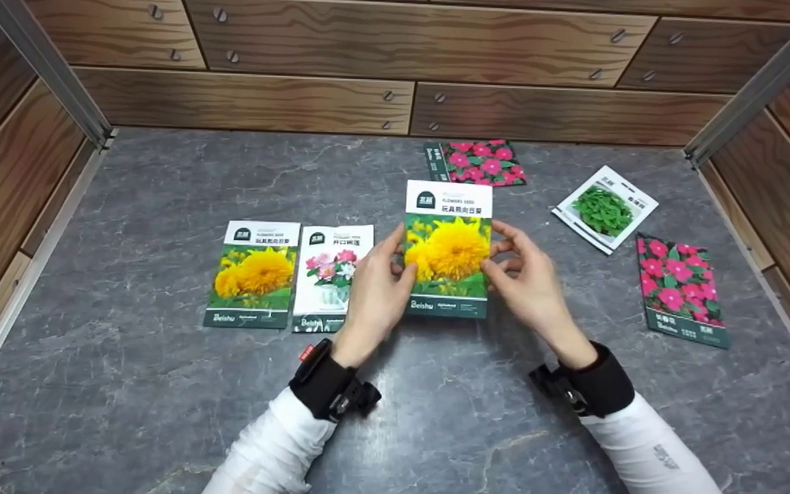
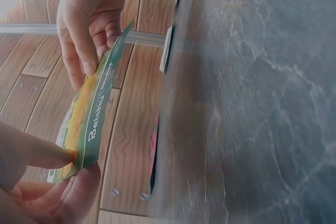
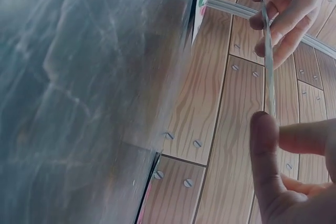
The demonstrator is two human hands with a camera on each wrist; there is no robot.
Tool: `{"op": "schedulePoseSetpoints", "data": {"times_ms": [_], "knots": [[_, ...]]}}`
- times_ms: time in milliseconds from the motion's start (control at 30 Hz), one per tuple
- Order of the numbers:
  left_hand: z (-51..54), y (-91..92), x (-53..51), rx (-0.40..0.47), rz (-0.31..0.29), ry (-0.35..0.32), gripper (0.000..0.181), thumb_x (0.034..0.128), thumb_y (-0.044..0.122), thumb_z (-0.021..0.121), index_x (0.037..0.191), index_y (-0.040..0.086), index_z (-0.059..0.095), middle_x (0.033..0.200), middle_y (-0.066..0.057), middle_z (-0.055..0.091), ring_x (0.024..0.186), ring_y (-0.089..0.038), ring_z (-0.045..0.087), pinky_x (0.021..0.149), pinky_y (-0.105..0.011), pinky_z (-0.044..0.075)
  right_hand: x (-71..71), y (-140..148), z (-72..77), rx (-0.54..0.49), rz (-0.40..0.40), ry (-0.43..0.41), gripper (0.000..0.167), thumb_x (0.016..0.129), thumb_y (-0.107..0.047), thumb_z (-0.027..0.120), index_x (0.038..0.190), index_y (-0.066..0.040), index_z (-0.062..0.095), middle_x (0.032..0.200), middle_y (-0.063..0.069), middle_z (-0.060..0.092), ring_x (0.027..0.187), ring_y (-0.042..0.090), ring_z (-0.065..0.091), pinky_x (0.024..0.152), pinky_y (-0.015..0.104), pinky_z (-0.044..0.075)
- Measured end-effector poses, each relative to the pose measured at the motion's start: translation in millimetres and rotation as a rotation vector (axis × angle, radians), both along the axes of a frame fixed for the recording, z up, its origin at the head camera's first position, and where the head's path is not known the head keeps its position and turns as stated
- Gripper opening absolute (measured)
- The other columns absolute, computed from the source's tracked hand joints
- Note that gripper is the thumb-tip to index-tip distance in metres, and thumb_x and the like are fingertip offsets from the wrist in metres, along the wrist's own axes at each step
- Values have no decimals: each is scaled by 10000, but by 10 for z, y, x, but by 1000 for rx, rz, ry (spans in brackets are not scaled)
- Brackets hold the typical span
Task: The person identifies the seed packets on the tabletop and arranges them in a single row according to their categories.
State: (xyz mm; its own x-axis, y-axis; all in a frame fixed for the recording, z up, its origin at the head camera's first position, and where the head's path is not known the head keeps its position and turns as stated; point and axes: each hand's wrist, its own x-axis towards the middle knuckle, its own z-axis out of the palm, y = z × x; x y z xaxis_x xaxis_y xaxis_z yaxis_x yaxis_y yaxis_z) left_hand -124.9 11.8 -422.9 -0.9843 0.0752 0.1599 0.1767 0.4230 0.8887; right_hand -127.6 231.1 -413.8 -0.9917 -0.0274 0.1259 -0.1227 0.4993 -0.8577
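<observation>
A seed packet point(image 1: 448, 250) with a yellow sunflower picture is held up above the table between both hands. The left hand point(image 1: 382, 287) pinches its left edge, thumb on the front and fingers behind. At the opposite edge, the right hand point(image 1: 529, 278) pinches it between thumb and fingers. In the left wrist view the packet point(image 2: 89, 111) bows slightly between the two hands; the right wrist view shows it nearly edge-on. Just left of the left hand lie a pink-and-white flower packet point(image 1: 326, 274), partly covered by that hand, and another sunflower packet point(image 1: 252, 274).
Behind the held packet lies a pink flower packet point(image 1: 483, 163), partly hidden. To the right are a green-leaf packet point(image 1: 605, 209) and a second pink flower packet point(image 1: 681, 289). Wood-patterned walls point(image 1: 340, 41) with metal corner rails point(image 1: 55, 75) enclose the grey marbled table point(image 1: 127, 384).
</observation>
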Motion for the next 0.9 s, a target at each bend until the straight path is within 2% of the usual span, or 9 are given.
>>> {"op": "schedulePoseSetpoints", "data": {"times_ms": [100,200,300,367,467,533,700,833,900], "knots": [[7,-36,-1,-63,5,14,579,1004,39,649,1554,2,473,1225,-173,720,795,-160,616,658,-174,470,-19,-21,-13,73,37,-13,651,948,42,689,1554,38,449,1179,267,662,690,-5,626,628,162,584],[18,-79,-2,-184,18,26,571,1006,111,678,1536,-4,499,1196,-181,730,702,-188,594,562,-201,380,-44,-54,-23,171,79,-28,699,942,7,718,1570,54,415,1192,252,664,717,64,630,622,133,522],[21,-111,-2,-331,39,40,609,985,197,730,1514,-22,522,1266,-221,726,734,-269,671,553,-279,473,-71,-100,-22,253,119,-44,719,945,-30,728,1576,65,396,1180,235,670,742,159,646,623,150,499],[12,-119,-2,-408,48,44,652,958,242,770,1499,-36,534,1293,-236,716,797,-318,711,596,-360,560,-88,-129,-13,306,141,-54,723,953,-62,730,1579,67,392,1167,218,671,760,192,648,631,166,488],[-11,-112,1,-483,55,54,698,923,272,814,1481,-47,542,1244,-235,717,867,-346,727,676,-429,621,-113,-160,12,378,169,-66,738,955,-101,737,1579,77,385,1144,194,671,771,197,640,648,204,478],[-33,-104,5,-500,61,58,699,911,266,828,1471,-47,549,1210,-227,710,891,-348,717,697,-437,620,-129,-173,27,425,177,-70,758,948,-130,752,1578,79,385,1130,178,669,785,207,638,671,237,478],[-73,-103,21,-526,75,50,683,921,250,821,1477,-36,546,1270,-237,681,1050,-378,677,807,-457,604,-151,-223,20,518,192,-83,837,924,-217,790,1584,83,370,1105,162,677,895,264,639,754,348,520],[-81,-99,19,-606,77,27,678,927,282,817,1471,-24,554,1307,-230,678,1156,-405,641,889,-468,597,-156,-247,-16,587,216,-109,886,916,-277,800,1588,89,352,1141,179,683,948,299,636,825,451,563],[-80,-85,15,-646,71,24,687,918,301,826,1459,-32,563,1299,-230,686,1169,-411,637,894,-467,603,-158,-245,-26,612,224,-123,893,919,-287,798,1591,87,344,1217,213,680,1007,340,650,891,509,577]]}}
